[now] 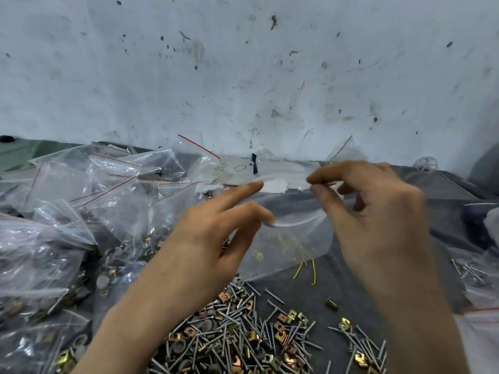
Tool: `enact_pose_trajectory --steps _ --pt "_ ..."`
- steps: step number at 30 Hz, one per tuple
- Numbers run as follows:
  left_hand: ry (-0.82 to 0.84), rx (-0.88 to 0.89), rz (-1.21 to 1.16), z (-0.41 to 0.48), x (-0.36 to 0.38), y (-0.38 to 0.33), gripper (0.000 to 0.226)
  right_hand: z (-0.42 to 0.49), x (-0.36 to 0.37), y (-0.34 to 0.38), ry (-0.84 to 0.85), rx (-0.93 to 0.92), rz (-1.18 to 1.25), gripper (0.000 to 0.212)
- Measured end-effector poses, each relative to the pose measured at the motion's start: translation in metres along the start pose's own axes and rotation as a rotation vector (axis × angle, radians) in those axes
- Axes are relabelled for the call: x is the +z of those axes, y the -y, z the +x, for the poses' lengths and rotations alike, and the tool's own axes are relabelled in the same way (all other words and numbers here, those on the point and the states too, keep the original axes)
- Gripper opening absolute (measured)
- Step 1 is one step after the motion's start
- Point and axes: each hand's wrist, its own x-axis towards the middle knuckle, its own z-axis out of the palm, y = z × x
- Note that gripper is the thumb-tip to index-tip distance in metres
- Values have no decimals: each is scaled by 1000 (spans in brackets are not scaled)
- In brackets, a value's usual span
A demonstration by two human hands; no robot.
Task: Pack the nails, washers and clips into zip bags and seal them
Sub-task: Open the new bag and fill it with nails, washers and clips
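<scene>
left hand (pixel 216 228): raised above the bench, back of the hand to the camera; one finger stretched out straight, the next one curled, its tip pinching the near lip of the zip bag's mouth.
right hand (pixel 378 211): raised opposite the left, fingers curled; thumb and forefinger pinch the bag's far top edge.
zip bag (pixel 291 238): clear plastic, held in the air between both hands, mouth up and pulled apart; it hangs over the dark bench, and one small yellowish piece shows low inside it; anything else in it is too blurred to tell.
nails (pixel 235 319): grey, loose in a heap on the bench below the hands.
clips (pixel 280 326): brass-coloured, mixed through the same heap.
washers (pixel 179 346): dull grey discs, also in the heap.
filled bags (pixel 67 211): crumpled mound of clear red-striped bags on the left, hardware showing inside.
empty bags (pixel 278 171): flat pale stack by the wall, behind the hands.
yellow wire pieces (pixel 313 271): on the bench just under the held bag.
bench (pixel 378 292): covered in dark grey cloth.
wall (pixel 243 63): white, scuffed and spotted.
</scene>
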Motion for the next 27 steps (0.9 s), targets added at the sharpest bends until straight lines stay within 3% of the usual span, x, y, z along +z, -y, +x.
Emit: enact_pose_trajectory --steps 4,6,8,11,15,17,19,25,27 --pt "-35 -24 -9 0 0 0 17 2 6 -10 -120 152 140 21" --pt "-75 -41 1 1 -1 1 17 3 8 -16 -212 231 171 16" --pt "-130 -70 39 2 -2 3 15 3 13 -25 -202 335 155 19" --pt "-204 -168 44 2 -2 8 20 -1 30 -42 88 499 8 19" --pt "-217 -224 42 2 -4 7 23 -22 69 -54 956 626 -153 7" --pt "-211 -237 32 2 -4 7 23 -39 91 -52 1199 615 -179 16" --pt "-203 -245 17 2 -3 6 22 -50 108 -50 1253 589 -230 30" --pt "-181 -199 7 1 -2 7 21 -60 124 -58 1261 539 -285 45" --pt "-169 -164 4 0 -1 7 22 -57 121 -55 1257 525 -256 37"
